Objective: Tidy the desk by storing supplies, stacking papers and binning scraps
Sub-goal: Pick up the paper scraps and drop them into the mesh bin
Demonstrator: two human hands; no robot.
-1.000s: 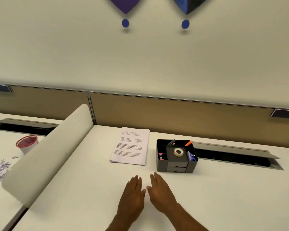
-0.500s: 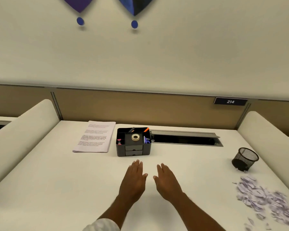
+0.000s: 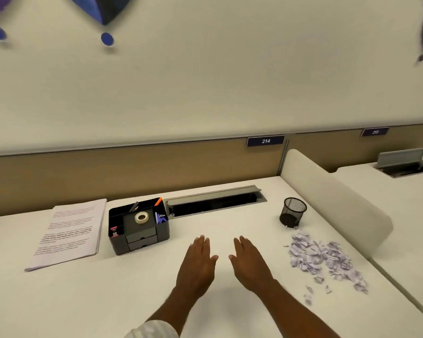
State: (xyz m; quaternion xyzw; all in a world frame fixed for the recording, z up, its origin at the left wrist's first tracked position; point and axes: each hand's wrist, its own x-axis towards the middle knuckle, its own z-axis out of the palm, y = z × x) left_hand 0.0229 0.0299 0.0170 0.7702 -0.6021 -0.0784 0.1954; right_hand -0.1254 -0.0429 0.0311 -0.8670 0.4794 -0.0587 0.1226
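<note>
Now my left hand (image 3: 198, 262) and right hand (image 3: 250, 263) are flat, slightly apart, holding nothing. Scraps (image 3: 322, 259) lie at right, below the mesh cup (image 3: 293, 214); organizer (image 3: 138, 225) and papers (image 3: 69, 235) sit left. The plate (image 3: 265, 141) reads 214. A second ago, scraps and cup were out of view.

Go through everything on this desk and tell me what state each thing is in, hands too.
Left hand: open, holds nothing.
Right hand: open, holds nothing.
Papers: stacked, lying flat.
Organizer: upright, drawers shut, supplies inside.
Tape: lying flat in the organizer.
Mesh cup: upright.
Scraps: loose pile, outside the cup.
Cable hatch: lid raised.
</note>
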